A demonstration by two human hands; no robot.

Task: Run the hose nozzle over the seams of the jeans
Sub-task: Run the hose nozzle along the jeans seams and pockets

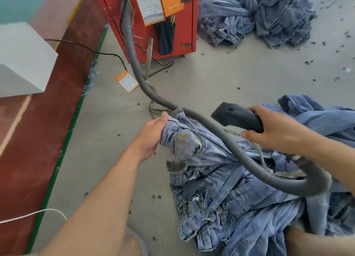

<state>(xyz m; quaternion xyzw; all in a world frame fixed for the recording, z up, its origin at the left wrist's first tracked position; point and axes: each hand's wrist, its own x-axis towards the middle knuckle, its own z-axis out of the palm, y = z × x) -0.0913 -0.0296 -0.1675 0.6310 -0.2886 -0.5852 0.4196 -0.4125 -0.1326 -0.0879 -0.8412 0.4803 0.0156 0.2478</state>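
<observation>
You're handling faded blue denim jeans (221,188) — soft, creased cloth — a ribbed grey plastic hose (134,63) and its matt black plastic nozzle (238,116).

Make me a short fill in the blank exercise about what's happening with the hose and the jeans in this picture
1. The right hand grips the black ____ at the end of the hose.
2. The left hand holds up a bunched edge of the ____.
3. The grey hose runs back to a ____ machine on the floor.
4. A second heap of denim lies to the ____ of that machine.

Missing words: nozzle; jeans; red; right
</observation>
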